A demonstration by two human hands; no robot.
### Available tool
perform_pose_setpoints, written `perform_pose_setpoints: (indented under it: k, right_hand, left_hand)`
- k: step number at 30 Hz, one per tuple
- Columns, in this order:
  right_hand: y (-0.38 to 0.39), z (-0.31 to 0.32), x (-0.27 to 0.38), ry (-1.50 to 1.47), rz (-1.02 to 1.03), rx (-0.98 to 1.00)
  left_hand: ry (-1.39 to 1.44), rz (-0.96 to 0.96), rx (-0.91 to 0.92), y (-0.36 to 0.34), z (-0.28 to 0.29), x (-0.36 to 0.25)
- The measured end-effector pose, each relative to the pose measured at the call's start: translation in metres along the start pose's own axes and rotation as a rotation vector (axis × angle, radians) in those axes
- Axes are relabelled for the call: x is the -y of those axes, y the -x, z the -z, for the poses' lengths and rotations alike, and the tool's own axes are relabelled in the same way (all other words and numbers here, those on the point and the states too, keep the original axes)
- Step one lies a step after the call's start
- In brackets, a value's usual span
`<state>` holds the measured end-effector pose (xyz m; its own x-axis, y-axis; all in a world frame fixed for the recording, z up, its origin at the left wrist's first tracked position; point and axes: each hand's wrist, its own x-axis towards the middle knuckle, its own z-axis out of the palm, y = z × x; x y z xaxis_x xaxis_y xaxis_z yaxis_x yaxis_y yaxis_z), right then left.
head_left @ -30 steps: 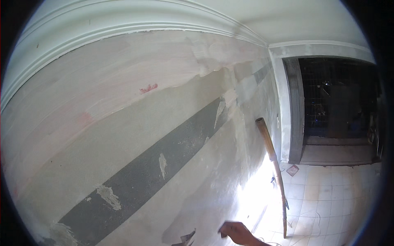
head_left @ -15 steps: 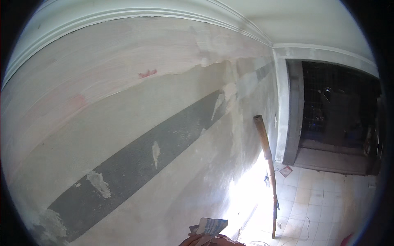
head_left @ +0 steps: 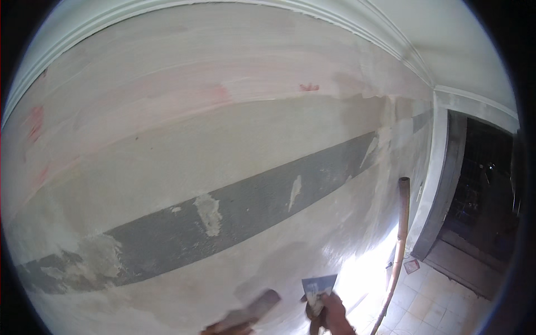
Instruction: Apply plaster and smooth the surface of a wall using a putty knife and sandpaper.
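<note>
At the lower middle, my left hand (head_left: 229,326) is closed round a flat, blurred tool (head_left: 259,304), possibly a scraper, held in front of the wall. Just to its right, my right hand (head_left: 335,312) grips a scraper (head_left: 318,287) with a wide pale, smeared metal blade pointing up. The wall (head_left: 167,145) has a pinkish-white upper band and a dark grey stripe (head_left: 251,201) with rough pale patches where paint or plaster shows uneven.
A long bamboo pole (head_left: 401,234) leans at the right, beside bright light along the wall's foot. A dark doorway (head_left: 480,184) is at the far right, above a tiled floor (head_left: 424,296) with a small square item (head_left: 411,266). Moulding (head_left: 223,11) runs along the ceiling edge.
The view has turned left, so wall, pole and doorway sit further right. My hands were bunched together half a second ago; now they are apart, each with a tool.
</note>
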<state>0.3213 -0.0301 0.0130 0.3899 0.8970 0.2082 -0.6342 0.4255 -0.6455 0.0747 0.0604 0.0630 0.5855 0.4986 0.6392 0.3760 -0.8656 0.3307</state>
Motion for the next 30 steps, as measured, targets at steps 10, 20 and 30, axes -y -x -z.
perform_pose_setpoints:
  k: [10,20,30]
  right_hand:
    - [-0.066,-0.150,0.065,1.556,1.097,0.264]
    - [-0.082,-0.173,0.056,1.914,1.089,0.225]
    - [-0.117,-0.177,0.077,1.477,1.306,0.256]
  left_hand:
    - [-0.215,-0.112,-0.865,-0.085,0.063,-0.011]
    - [-0.446,-0.185,-1.037,-0.115,0.068,0.004]
    - [-0.591,-0.099,-1.143,-0.124,0.066,0.014]
